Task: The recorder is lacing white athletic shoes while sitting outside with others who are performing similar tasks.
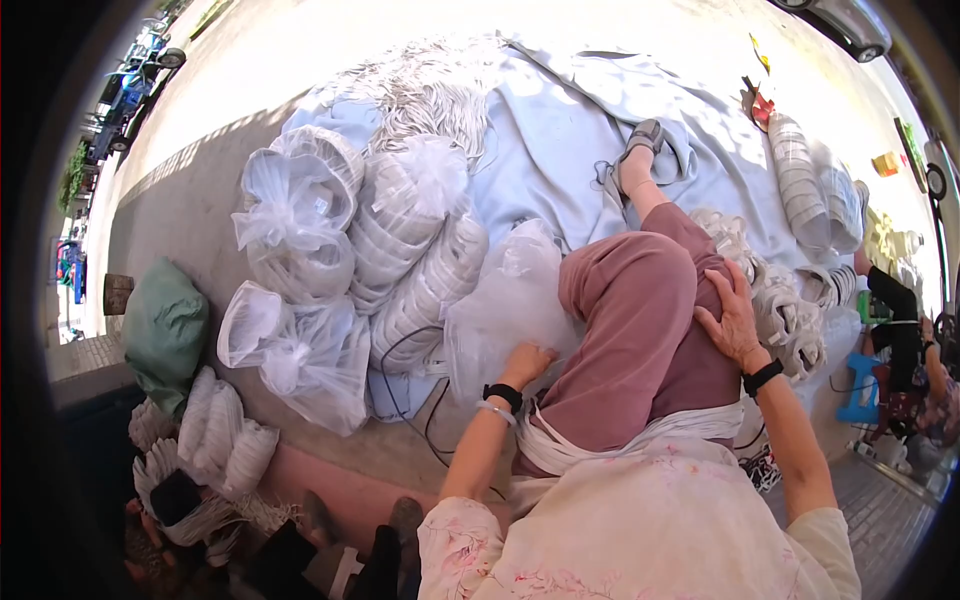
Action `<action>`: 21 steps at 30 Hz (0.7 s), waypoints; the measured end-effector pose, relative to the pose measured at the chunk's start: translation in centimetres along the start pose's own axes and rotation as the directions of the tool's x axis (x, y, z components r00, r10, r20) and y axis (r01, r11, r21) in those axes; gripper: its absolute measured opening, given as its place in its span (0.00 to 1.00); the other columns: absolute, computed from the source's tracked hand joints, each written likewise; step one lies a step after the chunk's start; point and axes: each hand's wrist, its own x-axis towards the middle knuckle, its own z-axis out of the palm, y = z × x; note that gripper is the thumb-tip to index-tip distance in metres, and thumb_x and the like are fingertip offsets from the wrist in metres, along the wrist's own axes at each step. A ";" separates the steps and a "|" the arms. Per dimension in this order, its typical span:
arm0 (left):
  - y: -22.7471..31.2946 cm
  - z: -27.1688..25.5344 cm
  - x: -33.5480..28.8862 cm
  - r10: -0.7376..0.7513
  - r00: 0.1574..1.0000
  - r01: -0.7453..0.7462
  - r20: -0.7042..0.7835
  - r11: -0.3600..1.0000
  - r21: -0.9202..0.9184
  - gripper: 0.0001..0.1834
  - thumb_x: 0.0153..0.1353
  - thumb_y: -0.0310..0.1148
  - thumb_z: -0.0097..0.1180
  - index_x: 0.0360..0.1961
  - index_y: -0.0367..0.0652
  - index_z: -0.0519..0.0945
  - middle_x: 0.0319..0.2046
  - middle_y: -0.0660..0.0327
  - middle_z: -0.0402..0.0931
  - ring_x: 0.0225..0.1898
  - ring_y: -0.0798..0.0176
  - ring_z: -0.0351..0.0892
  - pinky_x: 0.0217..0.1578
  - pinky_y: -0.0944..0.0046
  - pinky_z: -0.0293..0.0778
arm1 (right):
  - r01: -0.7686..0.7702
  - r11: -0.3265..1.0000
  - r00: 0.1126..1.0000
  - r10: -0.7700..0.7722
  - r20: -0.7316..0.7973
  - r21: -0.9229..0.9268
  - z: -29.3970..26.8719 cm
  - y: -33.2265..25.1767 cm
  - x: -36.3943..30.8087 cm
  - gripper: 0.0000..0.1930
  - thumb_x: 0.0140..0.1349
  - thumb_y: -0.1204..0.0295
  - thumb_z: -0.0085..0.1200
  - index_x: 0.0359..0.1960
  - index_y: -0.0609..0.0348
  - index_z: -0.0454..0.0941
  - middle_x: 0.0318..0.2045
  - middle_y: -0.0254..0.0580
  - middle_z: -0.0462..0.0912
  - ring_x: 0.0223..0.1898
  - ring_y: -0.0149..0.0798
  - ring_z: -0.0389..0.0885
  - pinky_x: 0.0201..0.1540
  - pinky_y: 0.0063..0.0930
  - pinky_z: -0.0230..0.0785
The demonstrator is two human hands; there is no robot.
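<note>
My left hand (530, 365) is closed at the near edge of a clear plastic bag (505, 290) beside my left thigh. Its fingertips are partly hidden, but the bag's film gathers at them. On my other thigh rests my right hand (732, 318), fingers spread over the reddish-brown trousers (640, 300), holding nothing. To the left of the loose bag lie several clear bags filled with stacked white coils (405, 215), some knotted at the top. More white looped bundles (795, 320) lie just right of my right hand.
A light blue cloth (560, 140) covers the ground ahead, with a heap of white strips (430, 95) on it. Wrapped stacks (800, 180) stand far right. A dark cord (415, 420) loops left of my arm. A green sack (165, 325), a blue stool (862, 390) and other people are around.
</note>
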 end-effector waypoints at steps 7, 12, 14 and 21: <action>-1.9 -13.0 -5.3 -0.232 0.862 -0.440 -0.451 0.099 -0.893 0.17 0.53 0.31 0.57 0.44 0.34 0.76 0.35 0.56 0.79 0.35 0.58 0.81 0.35 0.60 0.79 | 0.004 1.000 1.000 -0.004 0.004 -0.006 -0.3 -0.6 0.5 0.30 0.51 0.62 0.60 0.57 0.52 0.68 0.63 0.55 0.57 0.64 0.58 0.56 0.66 0.47 0.50; 4.2 -24.4 -14.7 -0.189 0.803 -0.581 -0.565 -0.039 -0.813 0.14 0.58 0.33 0.54 0.42 0.36 0.77 0.37 0.56 0.79 0.35 0.59 0.81 0.37 0.59 0.78 | -0.010 1.000 1.000 0.010 -0.004 -0.018 -0.4 -0.2 0.2 0.29 0.51 0.62 0.60 0.57 0.52 0.68 0.63 0.55 0.58 0.63 0.58 0.56 0.66 0.47 0.50; 4.9 -26.6 -17.0 -0.150 0.745 -0.643 -0.649 0.097 -0.760 0.15 0.59 0.34 0.54 0.44 0.36 0.76 0.38 0.57 0.79 0.37 0.60 0.80 0.37 0.62 0.78 | 0.001 1.000 1.000 -0.001 -0.007 -0.013 -0.3 -0.4 0.1 0.29 0.51 0.62 0.60 0.57 0.52 0.68 0.62 0.55 0.58 0.63 0.58 0.56 0.65 0.47 0.50; 11.9 -27.6 -18.0 -0.123 0.573 -0.769 -0.811 0.263 -0.583 0.13 0.56 0.33 0.59 0.41 0.37 0.78 0.35 0.62 0.78 0.33 0.66 0.79 0.33 0.67 0.75 | 0.005 1.000 1.000 -0.005 -0.012 -0.013 -0.2 -0.3 0.1 0.30 0.51 0.62 0.61 0.57 0.52 0.68 0.62 0.55 0.58 0.63 0.58 0.57 0.65 0.47 0.51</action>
